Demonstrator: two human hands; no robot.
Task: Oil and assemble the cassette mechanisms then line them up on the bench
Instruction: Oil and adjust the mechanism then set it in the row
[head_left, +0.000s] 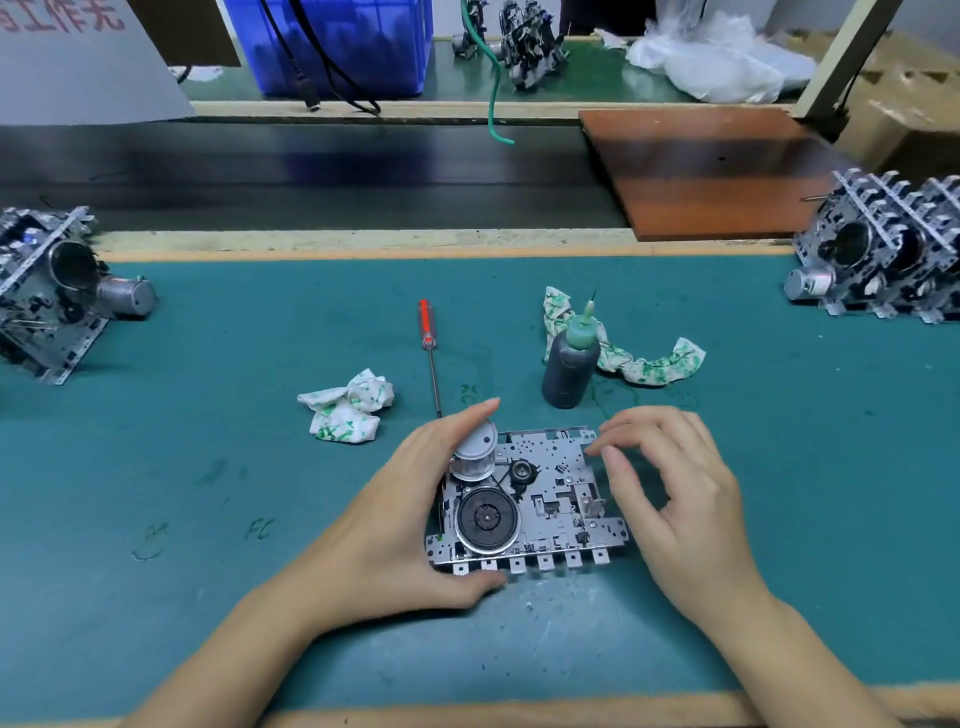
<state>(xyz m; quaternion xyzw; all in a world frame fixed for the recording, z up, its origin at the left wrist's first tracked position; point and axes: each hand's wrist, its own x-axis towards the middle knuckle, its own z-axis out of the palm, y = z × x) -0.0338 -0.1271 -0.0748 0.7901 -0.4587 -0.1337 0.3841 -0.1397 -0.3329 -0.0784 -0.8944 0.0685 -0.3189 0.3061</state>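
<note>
**Cassette mechanism held flat at the near middle of the surface**

One cassette mechanism (530, 499) lay flat on the green surface (208, 441), near the front edge and between both hands. Its black flywheel (487, 518) faced up at the near left, with a silver motor (472, 453) standing behind that.

The left hand (415, 514) cupped the mechanism's left side: fingers curved behind the motor, thumb along the near edge by the row of metal tabs, so it gripped the part. The right hand (670, 488) hovered at the right edge with fingers loosely curled and apart, fingertips close to the far right corner; whether they touched the plate could not be told. It held nothing.

Just behind the mechanism stood a dark oil bottle (570, 366) with a green nozzle. A green-stained rag (644, 364) lay behind and right of it. A red-handled screwdriver (430, 353) lay left of the bottle, and a crumpled stained cloth (347, 408) further left.

A group of mechanisms (47, 291) stood at the far left, another group (883, 254) at the far right. Beyond the surface ran a dark belt (311, 171), with a brown board (711, 166) and a blue crate (337, 41) behind.
</note>
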